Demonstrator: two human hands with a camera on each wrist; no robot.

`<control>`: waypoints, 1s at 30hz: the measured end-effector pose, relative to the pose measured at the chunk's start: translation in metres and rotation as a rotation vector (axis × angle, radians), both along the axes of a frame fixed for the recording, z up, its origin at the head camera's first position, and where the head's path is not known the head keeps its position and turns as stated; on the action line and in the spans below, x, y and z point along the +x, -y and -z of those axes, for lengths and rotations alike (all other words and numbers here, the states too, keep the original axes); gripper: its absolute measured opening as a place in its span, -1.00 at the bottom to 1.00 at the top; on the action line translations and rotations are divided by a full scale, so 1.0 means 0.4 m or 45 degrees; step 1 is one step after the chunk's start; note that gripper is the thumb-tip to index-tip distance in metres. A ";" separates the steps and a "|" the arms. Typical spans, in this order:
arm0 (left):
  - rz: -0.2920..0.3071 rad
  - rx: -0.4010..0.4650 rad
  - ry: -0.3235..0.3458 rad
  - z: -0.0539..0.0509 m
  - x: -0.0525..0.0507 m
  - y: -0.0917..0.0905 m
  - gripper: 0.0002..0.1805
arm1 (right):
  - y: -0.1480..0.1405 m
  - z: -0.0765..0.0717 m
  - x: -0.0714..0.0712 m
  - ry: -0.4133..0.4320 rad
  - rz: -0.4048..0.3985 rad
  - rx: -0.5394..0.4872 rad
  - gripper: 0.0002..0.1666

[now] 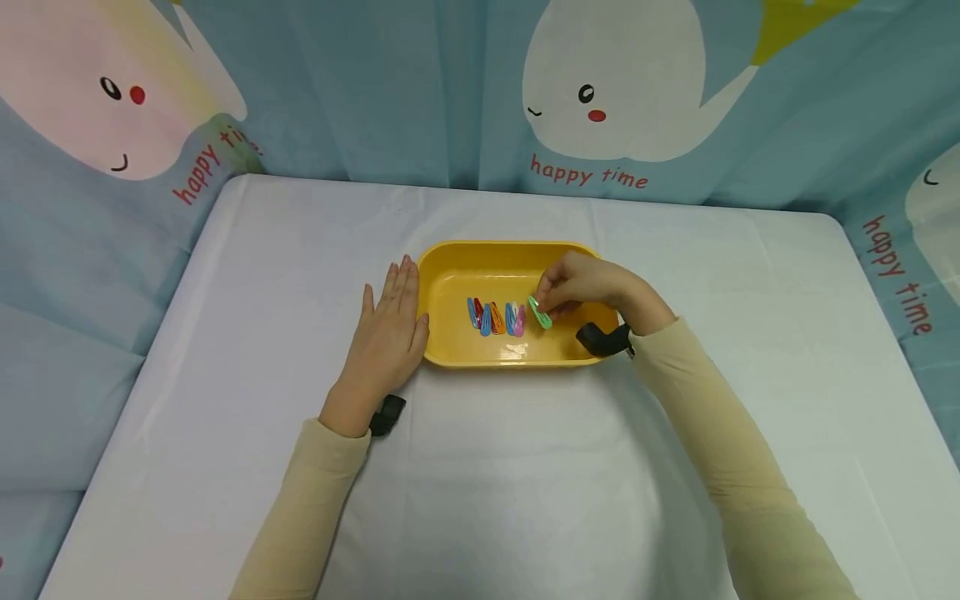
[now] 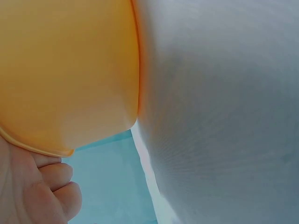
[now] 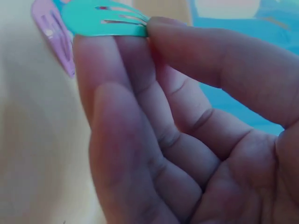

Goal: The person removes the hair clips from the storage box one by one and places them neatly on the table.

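My right hand (image 1: 581,280) pinches a green snap hair clip (image 1: 539,313) between thumb and fingers over the right half of a yellow tray (image 1: 472,265). In the right wrist view the clip (image 3: 105,19) lies flat across the fingertips. Beside it in the tray stretches a row of several clips, among them a pink hair clip (image 1: 520,322), an orange hair clip (image 1: 497,318) and a blue hair clip (image 1: 486,320). Fingers extended, my left hand (image 1: 386,337) rests along the tray's left rim; the left wrist view shows those fingers against the tray's outer wall (image 2: 70,70).
The tray stands on a white-covered table (image 1: 480,500). Blue curtains (image 1: 390,92) printed with whales hang behind the table and at both sides. A black wrist strap (image 1: 603,340) at my right wrist overlaps the tray's front right corner.
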State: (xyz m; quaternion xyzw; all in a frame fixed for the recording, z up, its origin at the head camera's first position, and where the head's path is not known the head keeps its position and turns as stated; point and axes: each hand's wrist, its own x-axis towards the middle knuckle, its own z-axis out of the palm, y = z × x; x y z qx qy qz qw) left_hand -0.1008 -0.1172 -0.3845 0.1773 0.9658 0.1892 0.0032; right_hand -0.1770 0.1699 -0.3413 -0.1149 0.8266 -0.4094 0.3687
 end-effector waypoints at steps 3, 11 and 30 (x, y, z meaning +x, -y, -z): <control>-0.002 0.003 -0.005 0.002 0.000 0.000 -0.31 | -0.008 -0.008 0.010 -0.012 0.040 -0.042 -0.88; 0.000 0.019 -0.009 0.007 0.000 0.000 -0.31 | -0.049 -0.028 0.047 -0.085 0.070 -0.180 -0.85; 0.003 0.010 -0.004 0.004 0.002 0.002 -0.32 | -0.122 -0.017 0.112 -0.210 0.325 -0.385 -0.85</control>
